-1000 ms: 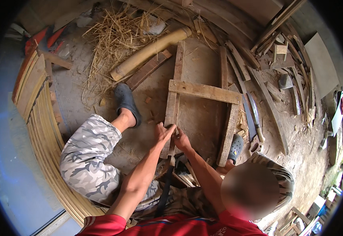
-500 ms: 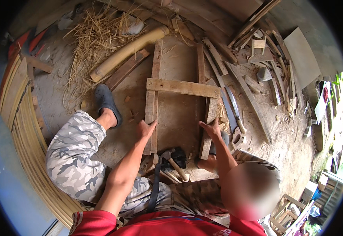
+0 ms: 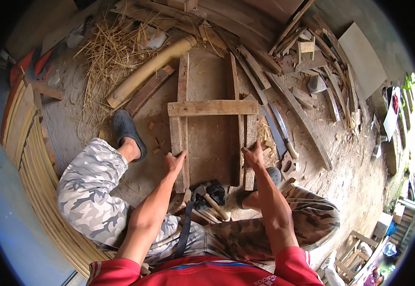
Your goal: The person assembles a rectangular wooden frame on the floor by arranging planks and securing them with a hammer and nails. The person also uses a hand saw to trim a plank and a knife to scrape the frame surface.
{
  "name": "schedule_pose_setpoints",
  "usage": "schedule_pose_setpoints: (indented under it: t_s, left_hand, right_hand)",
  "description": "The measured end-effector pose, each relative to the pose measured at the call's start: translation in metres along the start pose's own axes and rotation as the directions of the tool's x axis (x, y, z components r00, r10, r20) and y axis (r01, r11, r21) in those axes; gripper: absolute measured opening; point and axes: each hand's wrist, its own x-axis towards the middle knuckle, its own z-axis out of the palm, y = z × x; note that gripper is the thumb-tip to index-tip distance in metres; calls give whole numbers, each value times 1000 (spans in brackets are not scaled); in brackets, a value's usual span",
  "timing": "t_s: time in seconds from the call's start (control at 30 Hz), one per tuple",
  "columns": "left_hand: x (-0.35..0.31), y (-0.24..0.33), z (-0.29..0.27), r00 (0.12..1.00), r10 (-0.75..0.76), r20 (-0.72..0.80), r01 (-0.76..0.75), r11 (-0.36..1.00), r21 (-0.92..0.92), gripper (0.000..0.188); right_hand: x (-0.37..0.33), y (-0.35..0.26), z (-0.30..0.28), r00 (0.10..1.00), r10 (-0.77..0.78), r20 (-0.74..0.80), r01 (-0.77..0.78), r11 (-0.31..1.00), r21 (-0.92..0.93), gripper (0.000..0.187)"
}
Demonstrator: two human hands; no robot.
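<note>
A rough wooden frame (image 3: 212, 107) lies on the ground before me, made of long side pieces joined by a crosspiece. My left hand (image 3: 174, 162) is closed round the near part of its left side, thumb pointing inward. On the opposite side, my right hand (image 3: 253, 156) grips the right leg at about the same height. The fingers beneath the wood are mostly hidden. Between my legs, just short of the frame's near end, a hammer (image 3: 212, 201) rests beside a black plastic bag (image 3: 215, 191).
Right of the frame lie a handsaw (image 3: 275, 131) and a long knife (image 3: 283, 129). Several planks (image 3: 300, 119) and scraps spread beyond them. Far left are a bamboo pole (image 3: 152, 71) and straw (image 3: 105, 57). Bent strips (image 3: 40, 190) line the left wall.
The frame has turned slightly, so its crosspiece now sits nearly level, and its right side has come leftward. Both hands have kept their hold. A blurred round shape over my right arm is gone.
</note>
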Motion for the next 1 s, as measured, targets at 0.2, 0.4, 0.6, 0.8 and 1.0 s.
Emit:
schedule_pose_setpoints:
  t_s: [0.2, 0.4, 0.6, 0.8, 1.0]
  left_hand:
    - [-50, 93, 3, 641, 685, -346, -694, 710, 118, 61]
    - [-43, 106, 116, 892, 196, 408, -134, 975, -177, 93]
    - [-40, 107, 169, 920, 69, 385, -101, 993, 65, 111]
    - [-35, 104, 184, 957, 120, 263, -124, 992, -2, 85]
    - [-50, 107, 211, 935, 93, 343, -97, 995, -4, 97]
  right_hand:
    - [-8, 23, 8, 999, 11, -33, -7, 994, 107, 70]
    - [-21, 5, 2, 992, -60, -108, 79, 981, 177, 54]
    - [-28, 3, 0, 994, -29, -110, 55, 967, 249, 62]
    - [-35, -14, -11, 998, -23, -57, 36, 967, 254, 65]
    - [-36, 0, -12, 997, -34, -72, 54, 952, 301, 67]
